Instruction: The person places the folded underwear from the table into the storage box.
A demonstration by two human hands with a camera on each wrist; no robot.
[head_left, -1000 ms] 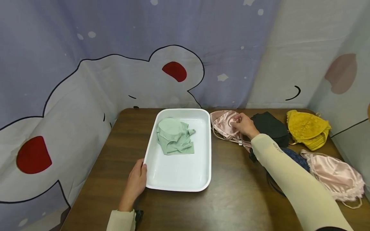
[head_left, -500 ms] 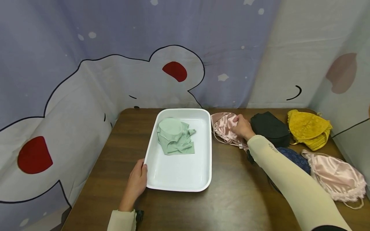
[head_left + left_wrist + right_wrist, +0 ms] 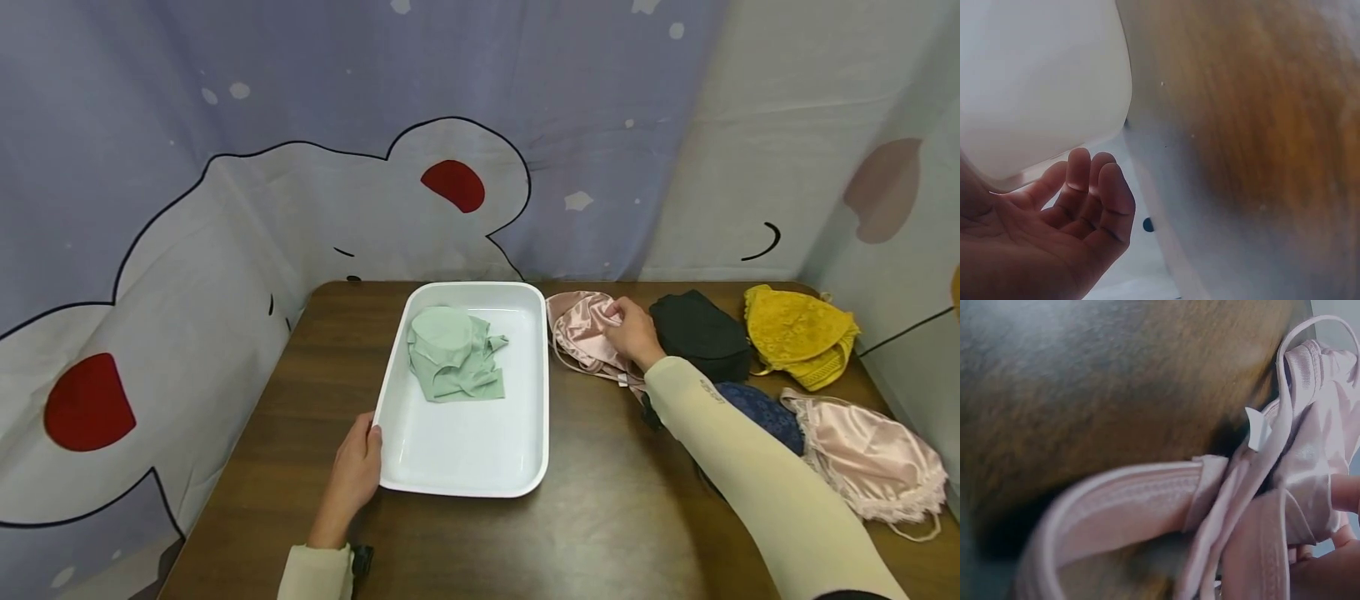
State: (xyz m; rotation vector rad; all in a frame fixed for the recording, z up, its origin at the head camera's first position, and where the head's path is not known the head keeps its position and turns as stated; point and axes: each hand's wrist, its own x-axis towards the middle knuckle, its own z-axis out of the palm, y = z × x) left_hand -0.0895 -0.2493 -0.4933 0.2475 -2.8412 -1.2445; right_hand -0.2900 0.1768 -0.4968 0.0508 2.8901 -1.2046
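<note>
In the head view my left hand (image 3: 356, 467) grips the near left rim of a white tray (image 3: 465, 454), thumb over the edge. The left wrist view shows its fingers (image 3: 1116, 187) curled beside the tray wall. A light green bra (image 3: 442, 333) lies crumpled in the tray's far left part. Right of the tray, my right hand (image 3: 634, 335) pinches a pink satin bra (image 3: 583, 327) by its cup. In the right wrist view the straps (image 3: 1129, 494) and a small white label (image 3: 1258, 429) show, with the hand partly out of frame.
Right of the right hand lie a black bra (image 3: 701, 333) and a yellow lace bra (image 3: 801, 333). A navy bra (image 3: 765, 412), partly hidden by the sleeve, and a pale pink lace-edged bra (image 3: 873, 458) sit nearer. A printed curtain (image 3: 585, 150) rises behind the table (image 3: 600, 517).
The right hand has shifted slightly left and down with the pink satin bra in its fingers, and the bra's top edge has sunk a little. The left hand and tray stay put.
</note>
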